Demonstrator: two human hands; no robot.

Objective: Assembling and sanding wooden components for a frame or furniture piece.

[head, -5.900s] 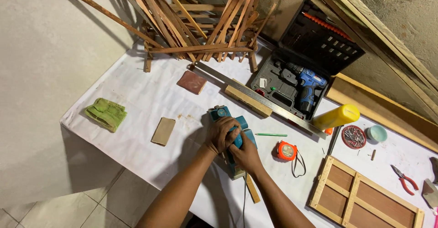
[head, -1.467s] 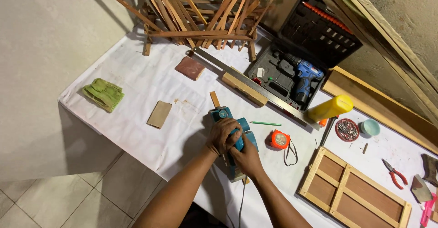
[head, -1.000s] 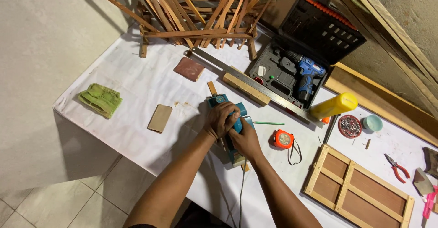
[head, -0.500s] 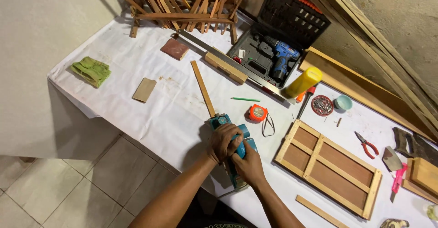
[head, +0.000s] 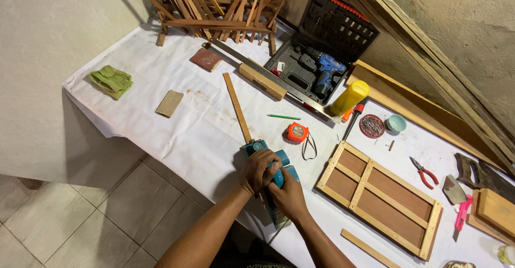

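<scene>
Planer (head: 268, 163): teal plastic shell, semi-gloss, running on a bare matt wood strip (head: 236, 106). Table (head: 161, 123) covered in white paper-like sheet, creased and stained; frame (head: 380, 199) is pale raw wood with brown matt panels. Yellow bottle (head: 349, 97) glossy plastic, green cloth (head: 111, 81) looks soft, folded.

Both forearms reach up from the lower edge of the view and converge near the middle. The left hand (head: 259, 169) is curled tight, knuckles up, fingers wrapped in a full grip. The right hand (head: 288, 194) sits just behind and touching it, palm down, fingers closed.
</scene>
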